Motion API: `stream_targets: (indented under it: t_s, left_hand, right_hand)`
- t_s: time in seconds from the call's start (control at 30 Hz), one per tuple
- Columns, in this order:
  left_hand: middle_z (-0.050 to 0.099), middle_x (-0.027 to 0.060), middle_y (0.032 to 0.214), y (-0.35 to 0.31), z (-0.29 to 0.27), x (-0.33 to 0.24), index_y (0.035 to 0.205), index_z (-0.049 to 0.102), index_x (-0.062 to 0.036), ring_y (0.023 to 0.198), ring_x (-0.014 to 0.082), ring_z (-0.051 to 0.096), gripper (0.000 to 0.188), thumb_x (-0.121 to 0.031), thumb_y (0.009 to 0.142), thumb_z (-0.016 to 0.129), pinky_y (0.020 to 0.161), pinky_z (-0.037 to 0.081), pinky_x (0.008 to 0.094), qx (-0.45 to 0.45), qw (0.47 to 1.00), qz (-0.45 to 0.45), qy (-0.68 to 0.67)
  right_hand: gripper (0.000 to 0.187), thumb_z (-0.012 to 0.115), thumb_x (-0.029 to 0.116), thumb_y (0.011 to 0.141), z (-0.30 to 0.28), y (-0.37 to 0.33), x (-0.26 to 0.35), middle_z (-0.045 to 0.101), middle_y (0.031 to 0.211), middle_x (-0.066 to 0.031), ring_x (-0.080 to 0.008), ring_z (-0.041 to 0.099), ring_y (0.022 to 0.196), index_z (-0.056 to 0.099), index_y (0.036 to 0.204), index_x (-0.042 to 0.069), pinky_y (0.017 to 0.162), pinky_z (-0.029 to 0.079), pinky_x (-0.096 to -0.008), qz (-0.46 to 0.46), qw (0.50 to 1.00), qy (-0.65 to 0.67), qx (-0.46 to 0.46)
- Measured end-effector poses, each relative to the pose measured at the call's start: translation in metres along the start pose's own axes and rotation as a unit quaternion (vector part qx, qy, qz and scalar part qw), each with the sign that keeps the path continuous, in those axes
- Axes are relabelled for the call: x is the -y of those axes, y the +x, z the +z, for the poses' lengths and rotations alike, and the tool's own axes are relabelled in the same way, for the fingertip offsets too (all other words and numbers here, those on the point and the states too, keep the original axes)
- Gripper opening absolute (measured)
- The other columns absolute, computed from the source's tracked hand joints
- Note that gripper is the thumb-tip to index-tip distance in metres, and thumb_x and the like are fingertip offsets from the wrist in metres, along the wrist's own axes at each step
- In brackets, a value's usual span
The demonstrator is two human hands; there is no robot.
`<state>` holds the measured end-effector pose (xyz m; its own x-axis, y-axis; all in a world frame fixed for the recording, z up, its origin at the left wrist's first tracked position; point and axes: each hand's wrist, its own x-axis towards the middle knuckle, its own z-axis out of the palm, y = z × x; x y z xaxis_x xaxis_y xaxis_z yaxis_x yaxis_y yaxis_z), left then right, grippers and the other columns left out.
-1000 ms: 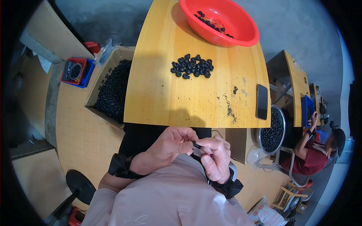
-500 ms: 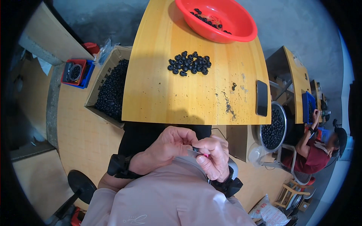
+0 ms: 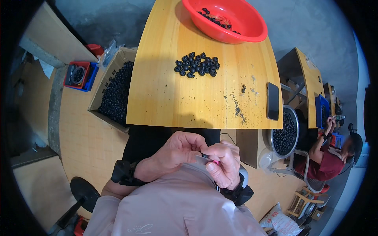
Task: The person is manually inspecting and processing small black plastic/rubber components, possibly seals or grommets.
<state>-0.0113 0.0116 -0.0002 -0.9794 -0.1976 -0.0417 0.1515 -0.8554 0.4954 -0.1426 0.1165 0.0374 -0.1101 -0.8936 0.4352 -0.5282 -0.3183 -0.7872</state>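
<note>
Close to my body, just off the table's near edge, my two hands meet. My left hand [image 3: 177, 149] is closed, thumb and fingers pinching a small black rubber-like part [image 3: 204, 155], mostly hidden by the fingers. In my right hand [image 3: 224, 161] is a small knife; its flat grey blade [image 3: 201, 159] lies against the part, and a bit of pink handle [image 3: 216, 162] shows between the fingers. A loose cluster of round black parts [image 3: 197, 65] with holes rests on the wooden table [image 3: 157, 94].
A red basin [image 3: 252, 33] with some black parts stands at the table's far end. Black trimmings [image 3: 238, 110] and a phone [image 3: 272, 101] lie at right. A cardboard box [image 3: 96, 102] and a metal bowl [image 3: 296, 137] hold many parts. Another person [image 3: 327, 161] sits at right.
My hands keep nearly the same hold and place. The other person's hands have come closer together by the blue tray.
</note>
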Motion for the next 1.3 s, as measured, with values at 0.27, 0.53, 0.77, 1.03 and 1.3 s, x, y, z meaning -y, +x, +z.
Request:
stream_targets:
  t_s: [0.27, 0.53, 0.77, 1.03, 1.3]
  left_hand:
    - [0.056, 0.002, 0.077, -0.007, 0.008, -0.012, 0.081, 0.058, 0.0013, 0.071, 0.006, 0.051, 0.011, -0.004, 0.075, 0.066, 0.065, 0.04, 0.0177, -0.01, 0.996, -0.003, 0.086]
    - [0.053, 0.0002, 0.075, -0.011, 0.005, -0.011, 0.08, 0.057, -0.0004, 0.071, 0.0044, 0.049, 0.014, -0.008, 0.074, 0.068, 0.063, 0.037, 0.0171, -0.008, 0.998, 0.026, 0.053]
    - [0.053, -0.0015, 0.074, -0.01, -0.005, -0.011, 0.08, 0.058, -0.001, 0.07, 0.0043, 0.048, 0.013, -0.008, 0.075, 0.067, 0.064, 0.038, 0.0175, -0.014, 0.996, 0.035, 0.079]
    - [0.052, -0.0012, 0.072, -0.018, -0.011, -0.014, 0.078, 0.056, -0.0013, 0.07, 0.004, 0.047, 0.009, 0.0, 0.072, 0.063, 0.064, 0.038, 0.0187, -0.041, 0.991, -0.012, 0.128]
    - [0.053, 0.001, 0.073, -0.036, -0.018, -0.049, 0.077, 0.058, 0.0002, 0.067, 0.0055, 0.049, 0.01, 0.006, 0.069, 0.054, 0.061, 0.037, 0.0187, -0.169, 0.968, 0.091, 0.16]
  right_hand:
    - [0.017, 0.056, 0.014, 0.077, 0.006, 0.001, -0.007, 0.05, 0.055, -0.003, -0.02, 0.047, 0.044, 0.055, 0.092, 0.005, 0.048, 0.035, -0.0311, 0.011, 0.998, -0.028, -0.05]
    - [0.016, 0.05, 0.012, 0.084, 0.003, -0.005, -0.042, 0.038, 0.057, 0.0022, -0.0063, 0.034, 0.052, 0.055, 0.093, -0.001, 0.049, 0.029, -0.0211, 0.231, 0.958, 0.03, -0.168]
    - [0.034, 0.071, 0.016, 0.072, 0.006, -0.003, -0.009, 0.04, 0.066, 0.0057, -0.003, 0.032, 0.054, 0.056, 0.095, -0.005, 0.05, 0.025, -0.0186, 0.18, 0.921, 0.338, -0.078]
    - [0.019, 0.07, 0.014, 0.074, 0.028, 0.014, -0.001, 0.049, 0.058, 0.0, -0.0053, 0.04, 0.052, 0.059, 0.075, -0.002, 0.048, 0.03, -0.0201, 0.157, 0.96, 0.23, -0.023]
    - [0.011, 0.061, 0.004, 0.079, 0.029, 0.048, -0.038, 0.051, 0.061, 0.0037, -0.0022, 0.041, 0.057, 0.057, 0.069, 0.002, 0.051, 0.034, -0.0185, 0.23, 0.956, 0.085, -0.161]
